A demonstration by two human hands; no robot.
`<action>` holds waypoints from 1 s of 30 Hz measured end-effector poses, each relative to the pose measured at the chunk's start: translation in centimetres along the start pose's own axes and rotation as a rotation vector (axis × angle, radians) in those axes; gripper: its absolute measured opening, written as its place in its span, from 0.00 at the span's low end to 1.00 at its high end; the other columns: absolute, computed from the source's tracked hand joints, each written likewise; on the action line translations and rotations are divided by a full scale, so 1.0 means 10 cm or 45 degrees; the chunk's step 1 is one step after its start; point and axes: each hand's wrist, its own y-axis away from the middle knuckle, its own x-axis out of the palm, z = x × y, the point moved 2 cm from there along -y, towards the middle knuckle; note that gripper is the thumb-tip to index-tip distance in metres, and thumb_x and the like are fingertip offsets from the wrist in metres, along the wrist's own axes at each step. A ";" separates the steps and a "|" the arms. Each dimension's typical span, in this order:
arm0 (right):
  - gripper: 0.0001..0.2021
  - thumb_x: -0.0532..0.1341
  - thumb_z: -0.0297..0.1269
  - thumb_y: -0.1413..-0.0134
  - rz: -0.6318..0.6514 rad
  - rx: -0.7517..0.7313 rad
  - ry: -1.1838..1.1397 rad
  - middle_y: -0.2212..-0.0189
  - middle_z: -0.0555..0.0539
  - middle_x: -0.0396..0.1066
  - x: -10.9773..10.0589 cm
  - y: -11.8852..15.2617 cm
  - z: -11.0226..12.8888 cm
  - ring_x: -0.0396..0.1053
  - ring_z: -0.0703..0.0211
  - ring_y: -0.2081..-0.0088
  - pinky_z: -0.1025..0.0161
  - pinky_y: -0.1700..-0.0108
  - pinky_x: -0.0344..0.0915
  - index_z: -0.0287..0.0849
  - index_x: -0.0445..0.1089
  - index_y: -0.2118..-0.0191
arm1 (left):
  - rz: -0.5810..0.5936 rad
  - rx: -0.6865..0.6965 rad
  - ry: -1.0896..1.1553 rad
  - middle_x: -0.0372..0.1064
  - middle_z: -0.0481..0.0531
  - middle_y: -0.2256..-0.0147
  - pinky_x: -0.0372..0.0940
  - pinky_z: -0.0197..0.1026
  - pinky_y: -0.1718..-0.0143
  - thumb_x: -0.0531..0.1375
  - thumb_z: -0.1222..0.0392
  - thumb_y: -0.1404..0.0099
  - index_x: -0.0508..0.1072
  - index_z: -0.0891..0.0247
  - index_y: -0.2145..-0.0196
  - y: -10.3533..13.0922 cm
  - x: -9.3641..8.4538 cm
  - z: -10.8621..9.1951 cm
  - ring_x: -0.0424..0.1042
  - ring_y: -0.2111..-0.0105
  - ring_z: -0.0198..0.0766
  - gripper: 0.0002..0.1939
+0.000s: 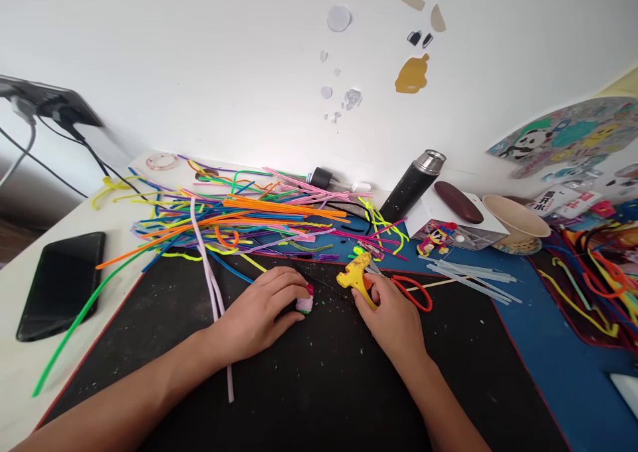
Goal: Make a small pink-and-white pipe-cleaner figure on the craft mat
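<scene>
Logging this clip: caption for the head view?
Right hand grips a yellow glue gun; pipe cleaners lie beyond the black mat.

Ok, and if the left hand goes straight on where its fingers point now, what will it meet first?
Probably the yellow glue gun in the right hand, across a bit of black mat. The gun may be raised, so the left hand might pass below; depth is unclear.

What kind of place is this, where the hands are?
It looks like a craft desk, perhaps in someone's home. Colorful fuzzy stems are heaped on it, the right hand holds a yellow glue gun, and red-handled scissors lie nearby.
</scene>
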 end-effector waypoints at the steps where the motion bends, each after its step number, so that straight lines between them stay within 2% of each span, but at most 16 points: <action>1: 0.17 0.60 0.50 0.36 -0.008 -0.001 -0.004 0.68 0.49 0.73 0.00 0.01 0.00 0.71 0.56 0.74 0.64 0.75 0.56 0.45 0.74 0.49 | 0.007 0.025 -0.004 0.75 0.58 0.48 0.68 0.53 0.40 0.60 0.63 0.26 0.72 0.58 0.47 0.00 0.00 0.00 0.71 0.43 0.48 0.11; 7: 0.18 0.61 0.49 0.36 -0.014 0.000 -0.009 0.68 0.48 0.74 0.00 0.03 -0.01 0.72 0.56 0.73 0.64 0.75 0.58 0.44 0.74 0.49 | 0.013 0.042 -0.049 0.76 0.58 0.49 0.69 0.51 0.42 0.58 0.64 0.25 0.73 0.59 0.52 -0.01 0.04 0.02 0.72 0.45 0.47 0.06; 11: 0.19 0.61 0.50 0.35 0.018 -0.014 0.039 0.64 0.47 0.77 0.00 0.02 0.02 0.75 0.53 0.70 0.62 0.73 0.59 0.44 0.74 0.46 | 0.012 0.039 -0.081 0.75 0.58 0.50 0.70 0.50 0.44 0.58 0.64 0.24 0.73 0.60 0.55 0.00 0.09 0.03 0.73 0.47 0.47 0.04; 15: 0.20 0.63 0.48 0.35 0.059 -0.011 0.127 0.57 0.43 0.80 0.02 0.02 0.06 0.78 0.49 0.65 0.60 0.69 0.63 0.43 0.72 0.43 | 0.015 0.042 -0.129 0.74 0.59 0.47 0.70 0.52 0.42 0.58 0.64 0.24 0.72 0.59 0.53 0.02 0.12 0.04 0.72 0.44 0.48 0.05; 21: 0.18 0.63 0.44 0.37 0.021 0.047 0.062 0.56 0.45 0.82 0.05 0.05 0.03 0.81 0.47 0.61 0.59 0.65 0.66 0.47 0.73 0.44 | 0.011 0.035 -0.137 0.72 0.60 0.41 0.69 0.54 0.39 0.57 0.64 0.24 0.72 0.59 0.51 0.05 0.14 0.07 0.72 0.40 0.49 0.07; 27: 0.19 0.60 0.45 0.36 0.028 0.115 0.036 0.51 0.44 0.81 -0.03 0.14 -0.02 0.81 0.48 0.58 0.60 0.65 0.68 0.46 0.73 0.43 | 0.019 0.017 -0.124 0.74 0.59 0.43 0.71 0.53 0.41 0.58 0.64 0.25 0.72 0.58 0.51 0.06 0.15 0.09 0.74 0.43 0.49 0.07; 30: 0.19 0.60 0.47 0.36 -0.019 0.126 0.029 0.54 0.44 0.82 -0.11 0.19 -0.04 0.81 0.48 0.60 0.60 0.66 0.69 0.47 0.75 0.44 | 0.006 0.008 -0.116 0.74 0.59 0.44 0.71 0.53 0.42 0.58 0.63 0.25 0.72 0.58 0.50 0.06 0.15 0.08 0.75 0.44 0.49 0.07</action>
